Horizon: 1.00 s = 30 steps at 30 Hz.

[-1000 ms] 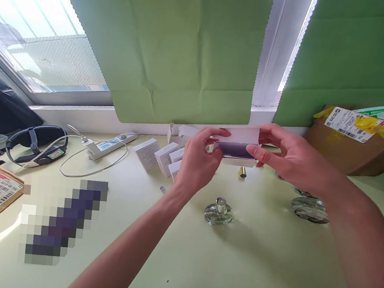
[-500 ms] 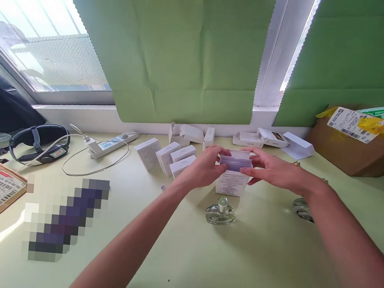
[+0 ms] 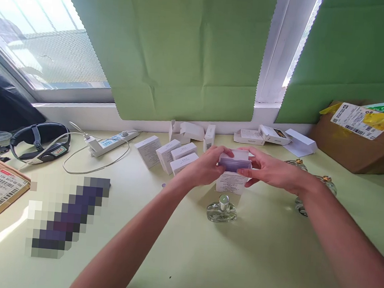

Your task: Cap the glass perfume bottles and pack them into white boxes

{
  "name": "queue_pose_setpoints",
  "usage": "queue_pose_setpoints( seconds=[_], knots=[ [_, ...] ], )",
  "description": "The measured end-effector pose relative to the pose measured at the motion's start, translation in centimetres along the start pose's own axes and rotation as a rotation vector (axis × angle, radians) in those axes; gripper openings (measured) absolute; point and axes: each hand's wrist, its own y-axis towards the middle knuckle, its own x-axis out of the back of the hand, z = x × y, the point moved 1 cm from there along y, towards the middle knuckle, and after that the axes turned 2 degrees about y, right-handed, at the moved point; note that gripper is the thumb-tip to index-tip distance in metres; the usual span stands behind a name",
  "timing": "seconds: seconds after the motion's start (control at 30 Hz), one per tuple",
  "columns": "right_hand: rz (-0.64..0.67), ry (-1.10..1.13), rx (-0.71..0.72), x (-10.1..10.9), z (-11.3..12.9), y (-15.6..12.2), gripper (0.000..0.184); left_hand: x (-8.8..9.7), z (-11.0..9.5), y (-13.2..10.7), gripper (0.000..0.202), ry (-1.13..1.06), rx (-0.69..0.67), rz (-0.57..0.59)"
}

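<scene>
A small white carton [image 3: 230,184] with fine print stands upright on the table, its top open and a lilac inside part [image 3: 234,164] showing at the mouth. My left hand [image 3: 209,165] grips the left side of the top, fingers over the far edge and thumb in front. From the right, my right hand [image 3: 267,169] holds the opposite side, its thumb at the front edge. In front of the carton a clear glass perfume bottle [image 3: 222,212] with a silver cap stands upright. Glass bottles with gold-coloured tops [image 3: 328,179] are partly hidden behind my right forearm.
Several closed white cartons [image 3: 168,154] stand left of my hands. Opened white boxes [image 3: 193,131] lie by the wall. A power strip [image 3: 111,143] with a cable, a black headband device [image 3: 40,143] and a pixelated dark object [image 3: 71,216] are further left. Cardboard boxes [image 3: 356,151] sit at both sides.
Both hands stay on the carton, with fingers slightly shifted at its top. The view has moved a little, and more of the gold-topped bottles shows by my right forearm.
</scene>
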Motion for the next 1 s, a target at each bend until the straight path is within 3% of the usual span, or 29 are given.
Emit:
queue_pose_setpoints(
  seconds=[0.17, 0.37, 0.43, 0.6, 0.73, 0.87, 1.0],
  knots=[
    [-0.049, 0.024, 0.002, 0.5, 0.0, -0.2, 0.07, 0.6, -0.2, -0.1, 0.031, 0.07, -0.099, -0.064],
    [0.02, -0.12, -0.054, 1.3, -1.1, -0.2, 0.1, 1.5, -1.4, -1.2, 0.022, 0.204, -0.26, -0.06],
    [0.034, -0.228, -0.029, 1.0, -1.6, 0.3, 0.093, 1.4, -1.6, -1.3, 0.023, 0.266, -0.29, -0.033],
    [0.032, -0.339, 0.047, 0.5, -2.0, 1.0, 0.051, 1.2, -1.6, -0.8, 0.022, 0.38, -0.309, -0.058],
    [0.044, -0.277, 0.107, 0.5, -1.3, 0.8, 0.054, 1.5, -1.6, -0.2, 0.021, 0.386, -0.288, -0.161],
    [0.105, -0.154, 0.081, 0.1, -1.3, 0.9, 0.061, 1.7, -1.6, 0.1, 0.017, 0.244, -0.259, -0.313],
    [0.148, -0.058, 0.052, -0.2, -1.6, 1.1, 0.056, 1.6, -1.5, 0.1, 0.018, 0.159, -0.239, -0.362]
  ],
)
